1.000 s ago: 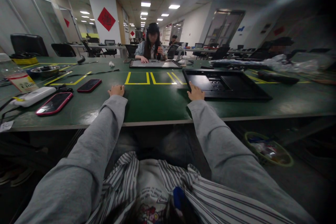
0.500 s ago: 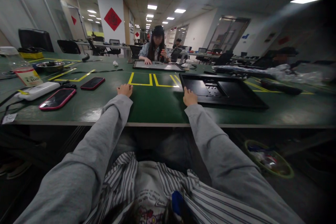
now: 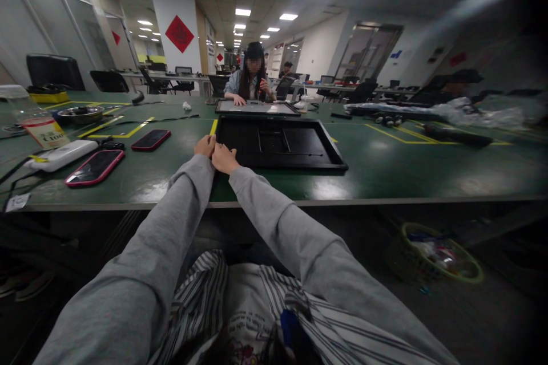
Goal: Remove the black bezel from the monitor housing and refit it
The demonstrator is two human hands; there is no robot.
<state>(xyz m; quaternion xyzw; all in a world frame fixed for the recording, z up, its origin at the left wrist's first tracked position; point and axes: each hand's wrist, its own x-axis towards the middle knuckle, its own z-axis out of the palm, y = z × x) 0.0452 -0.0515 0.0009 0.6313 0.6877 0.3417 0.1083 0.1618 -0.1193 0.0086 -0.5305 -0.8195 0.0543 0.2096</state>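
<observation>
A black rectangular frame (image 3: pixel 299 142) with raised edges lies on the green table (image 3: pixel 385 177), in front of me. My right hand (image 3: pixel 224 158) grips its left edge, fingers curled over the rim. Right beside it, my left hand (image 3: pixel 205 146) has its fingers bent at the same left edge; what they hold, if anything, is hidden. The two hands touch or nearly touch.
Two phones (image 3: pixel 95 167) (image 3: pixel 151 140), a white power strip (image 3: pixel 64 155), a bottle (image 3: pixel 43 130) and a metal bowl (image 3: pixel 81 114) stand left. Across the table a person (image 3: pixel 252 77) works at a panel (image 3: pixel 257 107). Plastic wrap (image 3: pixel 462 111) lies right.
The black frame has moved left across the table, together with my right hand on its left edge. My right hand is now beside my left hand, which has barely moved.
</observation>
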